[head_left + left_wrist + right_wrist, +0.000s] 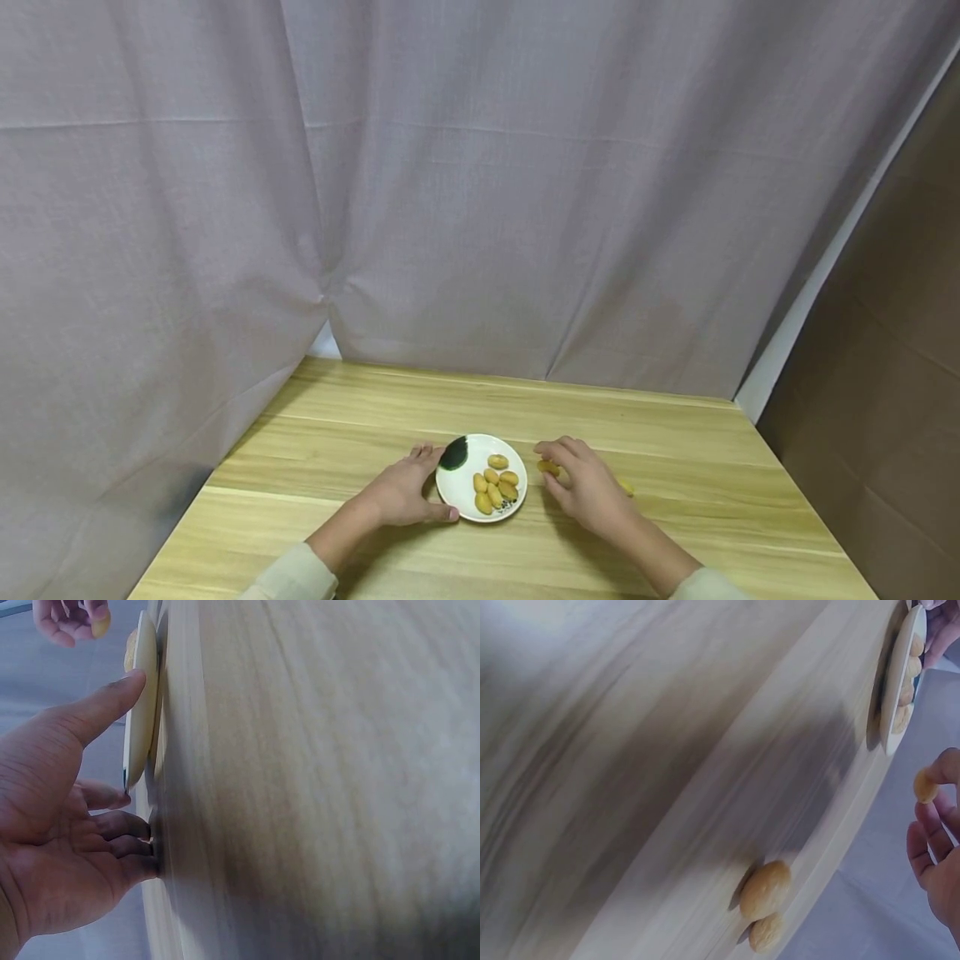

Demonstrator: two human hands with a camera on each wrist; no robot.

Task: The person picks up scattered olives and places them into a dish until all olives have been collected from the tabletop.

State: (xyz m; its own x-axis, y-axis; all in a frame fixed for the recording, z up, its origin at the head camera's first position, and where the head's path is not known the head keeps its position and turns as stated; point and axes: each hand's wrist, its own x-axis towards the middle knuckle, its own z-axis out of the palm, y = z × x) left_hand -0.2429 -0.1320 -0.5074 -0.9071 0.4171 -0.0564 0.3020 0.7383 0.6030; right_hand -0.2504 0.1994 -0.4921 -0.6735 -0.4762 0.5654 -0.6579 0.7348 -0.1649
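A small round white plate (459, 483) with a dark green patch carries several yellow-orange oval fruits (493, 489), whose exact kind I cannot tell. My left hand (401, 492) holds the plate's left rim between thumb and fingers. In the left wrist view, the thumb lies along the near rim of the plate (139, 727). To the plate's right, my right hand (588, 492) pinches one oval fruit (925, 786) above the table. Beneath that hand, two more fruits (765, 890) lie side by side on the wood; the head view shows only part of them.
The wooden table (360, 417) has light, striped grain. Grey cloth (480, 250) hangs behind it and along its left side, and a brown panel or cloth (885, 317) stands to the right.
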